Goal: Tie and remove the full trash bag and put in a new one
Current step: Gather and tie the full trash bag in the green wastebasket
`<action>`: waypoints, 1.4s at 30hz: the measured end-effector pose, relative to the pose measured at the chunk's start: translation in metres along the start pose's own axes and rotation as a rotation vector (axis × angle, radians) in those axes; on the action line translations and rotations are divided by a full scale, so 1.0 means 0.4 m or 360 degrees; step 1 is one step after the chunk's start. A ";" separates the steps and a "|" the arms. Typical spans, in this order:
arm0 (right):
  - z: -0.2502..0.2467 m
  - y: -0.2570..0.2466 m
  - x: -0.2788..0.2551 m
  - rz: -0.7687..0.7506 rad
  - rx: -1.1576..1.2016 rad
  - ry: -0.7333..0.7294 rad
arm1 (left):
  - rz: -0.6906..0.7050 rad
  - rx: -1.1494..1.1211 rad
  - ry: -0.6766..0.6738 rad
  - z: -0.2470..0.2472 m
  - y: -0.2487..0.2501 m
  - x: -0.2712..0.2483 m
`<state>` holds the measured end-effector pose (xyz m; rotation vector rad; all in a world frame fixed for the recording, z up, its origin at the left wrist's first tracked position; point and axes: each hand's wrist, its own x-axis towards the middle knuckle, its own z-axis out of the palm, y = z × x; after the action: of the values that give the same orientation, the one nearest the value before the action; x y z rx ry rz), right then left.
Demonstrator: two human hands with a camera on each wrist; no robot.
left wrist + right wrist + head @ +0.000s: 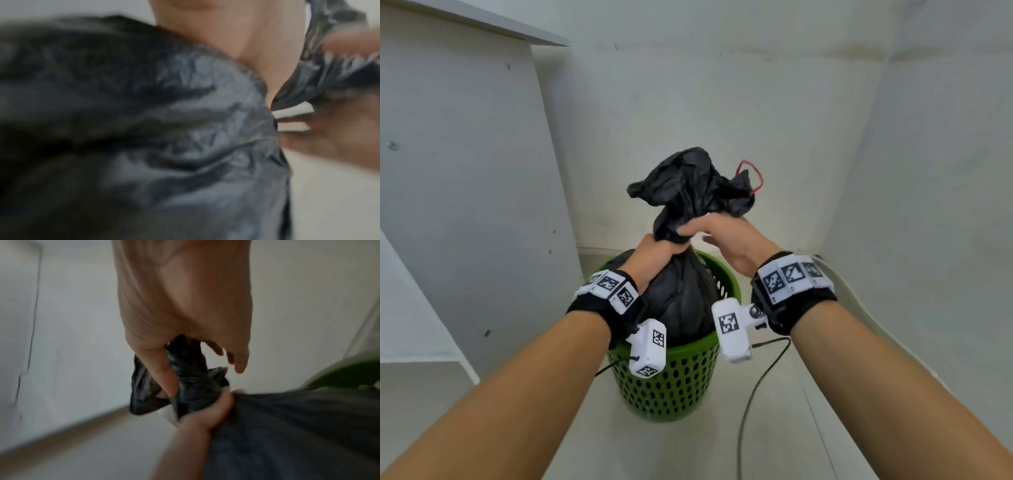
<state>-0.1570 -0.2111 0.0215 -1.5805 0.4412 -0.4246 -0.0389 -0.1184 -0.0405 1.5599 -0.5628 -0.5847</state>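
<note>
Both bare forearms reach forward from the head camera, each wearing a black wrist strap with white marker blocks, and meet above the green perforated trash basket point(671, 383). That basket stands on the pale floor in a white-walled corner, with a dark cable point(748, 404) trailing on the floor to its right.

Inside the basket, bulging above its rim, sits the full black trash bag point(681, 298). Its long axis runs upright: the fat body is down in the basket and the gathered neck rises straight above it, ending in a crumpled ruffle of loose plastic that points up and slightly away. A red drawstring loop point(751, 178) sticks out of the ruffle on the side right of the neck.

The left hand point(655, 251) is fisted tightly around the neck just above the basket's rim, choking the bag closed. The right hand point(719, 233) rests directly above it, thumb and forefinger pinching the plastic while the other fingers fan loose in the right wrist view.

My reading is that the tying step is in hand: the neck is gathered but no knot is visible, and the bag is not yet lifted out. Next, the loose top likely needs twisting and looping through itself, or the red drawstring pulled, while the lower fist holds the neck firm.
</note>
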 end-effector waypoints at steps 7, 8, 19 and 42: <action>0.042 0.167 -0.003 0.0097 -0.0852 -0.0111 | -0.0550 -0.0951 -0.0128 -0.007 0.015 0.017; 0.067 0.192 -0.003 0.0029 -0.0992 -0.0183 | -0.0559 -0.0920 -0.0133 -0.001 0.015 0.022; -0.011 0.098 -0.015 -0.0685 -0.1637 0.0326 | 0.0286 0.0479 -0.0073 0.020 0.009 0.040; -0.074 0.082 -0.016 -0.0633 -0.2726 0.0398 | -0.0157 0.0579 -0.0184 -0.003 -0.020 0.000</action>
<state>-0.1785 -0.2345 -0.0098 -3.3298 0.7527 -0.5745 -0.0380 -0.1170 -0.0484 1.9134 -0.7117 -0.6775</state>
